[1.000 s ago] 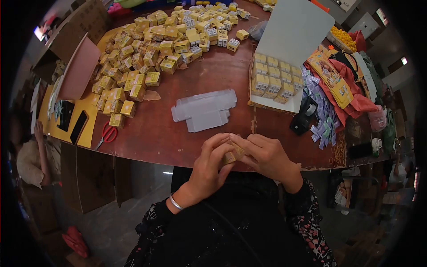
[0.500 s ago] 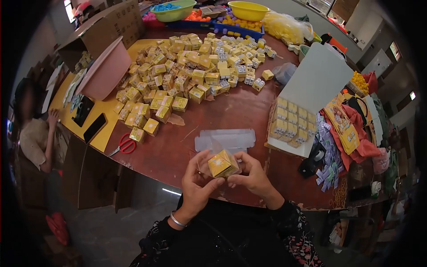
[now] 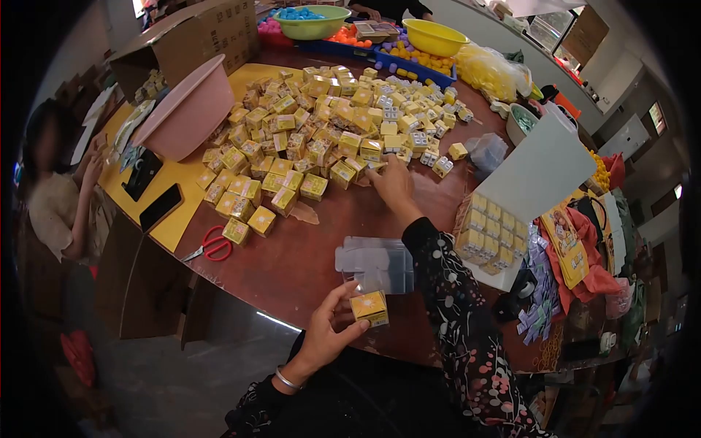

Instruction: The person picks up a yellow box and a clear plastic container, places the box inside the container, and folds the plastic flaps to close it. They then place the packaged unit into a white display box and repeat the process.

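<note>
My left hand (image 3: 328, 332) is closed around a small yellow box (image 3: 370, 308), pinched at its left side near the table's front edge. Clear plastic film (image 3: 367, 279) rises behind that box. My right hand (image 3: 395, 184) is stretched out to the near edge of a big pile of small yellow boxes (image 3: 292, 157), its thumb and fingers apart and right at the boxes; its fingertips are partly hidden. Between my arms lie clear plastic cases (image 3: 394, 263) on the red-brown table (image 3: 285, 255).
Red-handled scissors (image 3: 217, 244) and a phone (image 3: 161, 208) lie at left, below a pink basin (image 3: 182, 109). At right, an open white carton (image 3: 540, 157) holds rows of boxes (image 3: 491, 232). Blue trays and a yellow bowl (image 3: 436, 38) stand behind. A person (image 3: 62, 190) sits at left.
My right hand has left the yellow box and reached forward to the pile. My left hand keeps the box, now lower and with more of its side showing. The view has shifted slightly.
</note>
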`<action>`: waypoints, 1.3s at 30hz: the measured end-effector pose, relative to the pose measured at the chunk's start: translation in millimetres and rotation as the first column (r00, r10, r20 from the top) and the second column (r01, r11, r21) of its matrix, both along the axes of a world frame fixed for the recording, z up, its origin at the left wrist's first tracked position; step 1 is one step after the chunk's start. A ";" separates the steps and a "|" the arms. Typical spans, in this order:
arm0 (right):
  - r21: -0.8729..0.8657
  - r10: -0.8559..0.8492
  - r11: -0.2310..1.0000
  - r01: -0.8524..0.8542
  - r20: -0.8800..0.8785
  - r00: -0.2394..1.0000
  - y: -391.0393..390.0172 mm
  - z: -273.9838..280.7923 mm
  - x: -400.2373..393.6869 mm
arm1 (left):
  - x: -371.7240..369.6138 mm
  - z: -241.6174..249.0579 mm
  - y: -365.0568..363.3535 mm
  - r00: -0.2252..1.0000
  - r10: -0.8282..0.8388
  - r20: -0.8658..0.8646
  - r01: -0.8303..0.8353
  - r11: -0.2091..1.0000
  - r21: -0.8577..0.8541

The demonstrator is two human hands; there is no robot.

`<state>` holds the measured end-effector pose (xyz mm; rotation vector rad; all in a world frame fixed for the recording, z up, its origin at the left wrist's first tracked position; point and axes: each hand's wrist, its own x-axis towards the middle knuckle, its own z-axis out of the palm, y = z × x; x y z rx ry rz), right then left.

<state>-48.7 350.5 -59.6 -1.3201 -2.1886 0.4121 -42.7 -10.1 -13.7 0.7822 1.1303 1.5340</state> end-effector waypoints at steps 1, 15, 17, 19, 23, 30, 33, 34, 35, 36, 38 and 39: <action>0.057 -0.042 0.998 0.041 0.018 0.999 -1.0 -7.5 -8.0 | -0.2 1.0 -0.1 1.000 0.002 -0.005 -0.002 1.000 -0.003; -0.219 0.346 0.816 -0.535 -0.556 0.756 -78.2 61.7 126.4 | -7.0 5.8 -2.6 0.998 0.045 -0.041 -0.042 0.997 0.058; -0.214 0.413 0.835 -0.508 -0.368 0.833 -106.2 102.3 163.3 | -4.3 7.7 -3.7 0.999 0.026 -0.032 -0.024 0.998 0.059; -0.256 0.383 0.848 -0.464 -0.308 0.871 -135.1 122.8 193.7 | 0.3 6.1 -5.6 1.000 0.011 -0.003 -0.011 0.998 0.060; 0.110 0.444 0.885 -0.453 0.096 0.891 -160.7 108.6 252.1 | 11.8 6.7 -5.8 0.998 -0.061 0.024 0.060 0.997 0.045; 0.000 0.476 0.876 -0.483 0.163 0.864 -196.2 54.3 308.2 | 30.0 8.9 -3.3 0.988 -0.156 -0.008 0.156 0.987 0.029; -0.144 0.461 0.884 -0.445 0.100 0.882 -203.9 56.9 314.5 | 32.2 6.9 -2.8 0.986 -0.168 -0.021 0.168 0.985 0.030; -0.213 0.448 0.878 -0.428 0.055 0.892 -206.9 62.9 313.4 | 32.5 6.7 -2.6 0.985 -0.170 -0.027 0.171 0.985 0.032; -0.239 0.368 0.906 -0.348 0.041 0.929 -207.8 65.1 312.4 | 32.7 8.3 -2.6 0.985 -0.173 -0.018 0.174 0.985 0.017; -0.266 0.286 0.926 -0.268 0.031 0.958 -207.0 66.9 310.9 | 33.0 11.1 -3.0 0.984 -0.175 -0.008 0.175 0.984 0.001; -0.324 0.197 0.930 -0.175 0.037 0.980 -198.7 64.4 310.2 | 32.9 11.9 -3.2 0.984 -0.177 -0.004 0.177 0.984 -0.012; -0.354 0.193 0.921 -0.163 0.052 0.980 -190.4 63.1 310.7 | 32.9 10.6 -3.0 0.984 -0.179 -0.008 0.178 0.984 -0.009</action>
